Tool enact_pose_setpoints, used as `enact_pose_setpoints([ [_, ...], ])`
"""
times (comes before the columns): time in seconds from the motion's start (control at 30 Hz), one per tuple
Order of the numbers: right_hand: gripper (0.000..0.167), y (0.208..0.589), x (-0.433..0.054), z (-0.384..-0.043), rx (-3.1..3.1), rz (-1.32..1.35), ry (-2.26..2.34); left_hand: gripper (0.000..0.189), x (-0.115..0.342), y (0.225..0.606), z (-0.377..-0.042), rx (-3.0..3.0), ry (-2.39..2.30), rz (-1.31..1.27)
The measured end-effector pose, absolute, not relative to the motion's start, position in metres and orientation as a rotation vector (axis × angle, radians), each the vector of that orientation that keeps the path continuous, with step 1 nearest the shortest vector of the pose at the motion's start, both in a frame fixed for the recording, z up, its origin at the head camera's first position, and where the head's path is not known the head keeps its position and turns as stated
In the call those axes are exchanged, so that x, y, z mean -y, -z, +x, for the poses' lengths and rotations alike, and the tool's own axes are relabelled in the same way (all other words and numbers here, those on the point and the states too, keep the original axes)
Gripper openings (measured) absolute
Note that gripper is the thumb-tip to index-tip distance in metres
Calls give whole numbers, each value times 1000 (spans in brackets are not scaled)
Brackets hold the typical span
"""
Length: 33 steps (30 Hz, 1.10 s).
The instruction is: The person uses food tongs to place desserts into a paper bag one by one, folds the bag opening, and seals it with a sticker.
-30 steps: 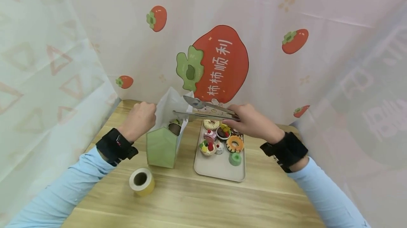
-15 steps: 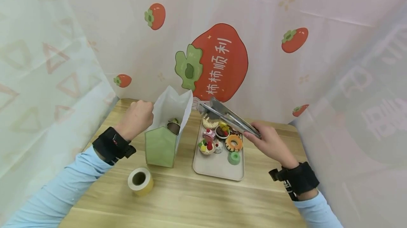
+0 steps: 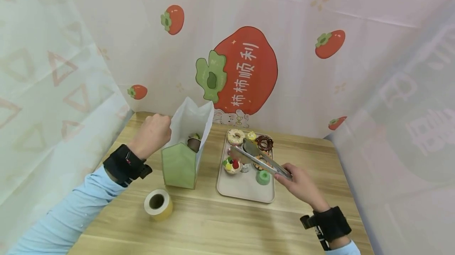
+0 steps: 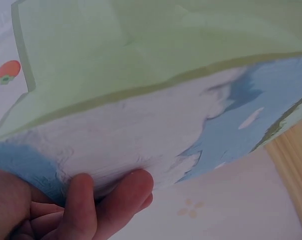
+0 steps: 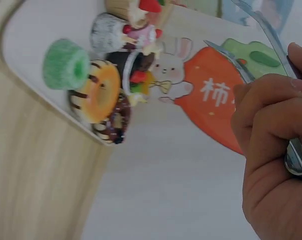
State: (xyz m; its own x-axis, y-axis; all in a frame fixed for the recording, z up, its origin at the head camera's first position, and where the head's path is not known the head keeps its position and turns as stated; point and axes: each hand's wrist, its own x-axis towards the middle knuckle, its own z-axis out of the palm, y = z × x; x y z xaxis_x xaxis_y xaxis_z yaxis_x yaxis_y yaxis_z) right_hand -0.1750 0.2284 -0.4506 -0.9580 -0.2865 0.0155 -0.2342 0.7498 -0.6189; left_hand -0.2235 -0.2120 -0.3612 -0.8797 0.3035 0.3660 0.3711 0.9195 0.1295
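Note:
My left hand (image 3: 153,134) is at the upper left side of a green paper bag (image 3: 179,166), its fingers curled and pinching the bag's edge. In the left wrist view, fingertips (image 4: 133,187) press against the bag's blue and white printed side. A dark-cupped toy cupcake (image 3: 194,144) shows inside the bag's open top. With my right hand (image 3: 298,184) I grip metal tongs (image 3: 257,161) by their handle end. The tongs' tips are spread over the pastries on a beige tray (image 3: 241,188), hiding some of them. Whether they touch a pastry cannot be told.
On the tray lie a cream-coloured doughnut (image 3: 235,137), a chocolate doughnut (image 3: 264,143), a fruit-topped tart (image 3: 232,165) and a green jelly-like sweet (image 3: 263,177). A roll of tape (image 3: 158,204) stands in front of the bag. Printed curtains enclose the wooden table (image 3: 213,227).
My right hand has carried the tongs from over the bag's mouth rightward, then down over the tray. My left hand has stayed at the bag.

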Motion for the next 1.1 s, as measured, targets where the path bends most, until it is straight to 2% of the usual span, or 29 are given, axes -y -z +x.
enact_pose_setpoints([
  [0.5,30,518,-208,-131,-2833,-91,1103,35,210,363,-224,2767,325,-492],
  [0.67,35,531,-197,-120,-2790,-32,1167,38,210,362,-223,2757,292,-488],
  [1.1,37,556,-162,-115,-2894,52,1162,38,210,363,-224,2749,262,-491],
])
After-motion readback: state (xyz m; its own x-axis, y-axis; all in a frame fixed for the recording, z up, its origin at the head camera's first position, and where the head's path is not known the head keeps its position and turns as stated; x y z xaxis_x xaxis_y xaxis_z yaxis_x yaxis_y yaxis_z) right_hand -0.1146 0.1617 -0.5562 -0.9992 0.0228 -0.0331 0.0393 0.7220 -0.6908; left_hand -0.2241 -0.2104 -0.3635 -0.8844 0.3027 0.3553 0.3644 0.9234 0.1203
